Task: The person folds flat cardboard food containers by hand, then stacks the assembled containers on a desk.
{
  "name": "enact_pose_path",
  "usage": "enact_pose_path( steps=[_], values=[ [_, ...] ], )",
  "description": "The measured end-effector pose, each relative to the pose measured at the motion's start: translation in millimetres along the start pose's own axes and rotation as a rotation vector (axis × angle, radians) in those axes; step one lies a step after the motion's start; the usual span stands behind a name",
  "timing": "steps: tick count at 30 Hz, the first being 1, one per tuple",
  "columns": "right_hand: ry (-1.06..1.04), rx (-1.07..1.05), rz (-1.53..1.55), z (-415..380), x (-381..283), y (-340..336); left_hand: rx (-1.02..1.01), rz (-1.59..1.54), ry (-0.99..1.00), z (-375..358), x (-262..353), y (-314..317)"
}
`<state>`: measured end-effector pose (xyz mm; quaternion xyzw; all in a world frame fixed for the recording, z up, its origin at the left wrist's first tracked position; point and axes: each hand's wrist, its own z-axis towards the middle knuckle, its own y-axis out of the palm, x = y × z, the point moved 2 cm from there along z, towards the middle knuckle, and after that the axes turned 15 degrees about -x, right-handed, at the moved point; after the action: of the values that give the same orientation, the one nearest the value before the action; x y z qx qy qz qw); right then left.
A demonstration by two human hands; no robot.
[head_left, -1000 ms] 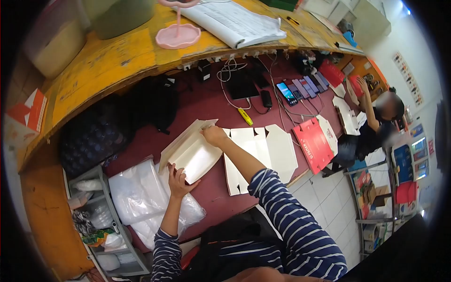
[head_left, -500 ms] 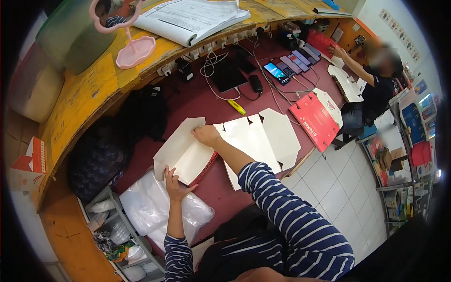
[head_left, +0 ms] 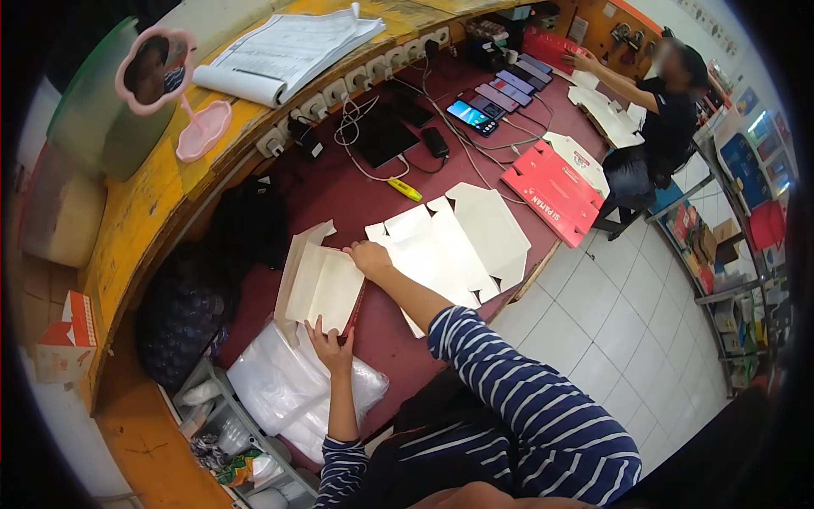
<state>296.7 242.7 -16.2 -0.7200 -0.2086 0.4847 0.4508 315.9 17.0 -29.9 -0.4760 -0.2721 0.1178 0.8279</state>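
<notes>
A partly folded box (head_left: 324, 288), white inside with red outer sides, stands on the dark red table between my hands. My left hand (head_left: 331, 343) is at its near edge, fingers spread against the wall. At the far right corner of the box, my right hand (head_left: 370, 259) has its fingers pressed together on the rim. A raised flap (head_left: 292, 263) rises along the left side of the box. Just right of my right hand lies an unfolded white box sheet (head_left: 432, 250). Clear plastic bags (head_left: 271, 382) lie beside my left forearm.
A red box sheet (head_left: 555, 193), phones (head_left: 473, 117), cables, a tablet (head_left: 383, 140) and a yellow marker (head_left: 405, 189) lie on the table. Another person (head_left: 670, 110) handles boxes at the far right. A wooden shelf (head_left: 161, 195) borders the left.
The view has shifted. The box's left flap now stands more upright and folded inward, and my left hand's fingers have moved along the near edge.
</notes>
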Motion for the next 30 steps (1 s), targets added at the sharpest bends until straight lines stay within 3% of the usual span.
enact_pose_path(
  steps=[5,7,9,11,13,17,19,21,22,23,24,25,27,28,29,30],
  values=[
    [0.143,0.012,0.289,-27,5,-29,-0.033,0.030,-0.079,3,17,-6],
    [0.170,0.137,0.490,-46,29,-34,0.199,0.253,-0.269,6,44,-14],
    [0.152,0.259,0.755,-69,66,-23,0.128,0.075,-0.099,7,73,2],
    [0.262,0.366,1.019,-109,93,-23,-0.509,-0.201,0.151,21,111,21],
    [0.271,0.586,0.932,-147,115,-21,-0.657,-0.204,0.346,27,159,52],
    [0.339,0.656,0.854,-225,134,-22,-0.625,-0.123,0.352,42,191,87],
    [0.346,0.636,0.819,-259,133,-28,-0.769,-0.102,0.279,45,181,98],
    [0.351,0.529,1.178,-282,131,-23,-0.689,-0.160,0.293,48,174,93],
    [0.353,0.527,1.181,-290,128,-27,-0.853,-0.296,0.222,56,167,93],
    [0.392,0.305,1.200,-296,122,-27,-1.013,-0.431,0.147,61,164,92],
    [0.424,0.083,1.209,-300,116,-27,-0.895,-0.370,0.128,66,164,85],
    [0.419,0.088,1.212,-301,111,-31,-0.893,-0.365,0.133,73,168,75],
    [0.343,-0.451,1.292,-295,90,-33,-0.735,-0.803,-0.095,89,176,47],
    [0.338,-0.445,1.294,-292,78,-39,-0.604,-0.859,-0.051,96,185,25],
    [0.289,-0.457,1.526,-288,61,-45,-0.602,-0.855,-0.044,98,196,10],
    [0.233,-0.469,1.755,-284,47,-53,-0.457,-1.111,-0.152,98,205,-3]
  ],
)
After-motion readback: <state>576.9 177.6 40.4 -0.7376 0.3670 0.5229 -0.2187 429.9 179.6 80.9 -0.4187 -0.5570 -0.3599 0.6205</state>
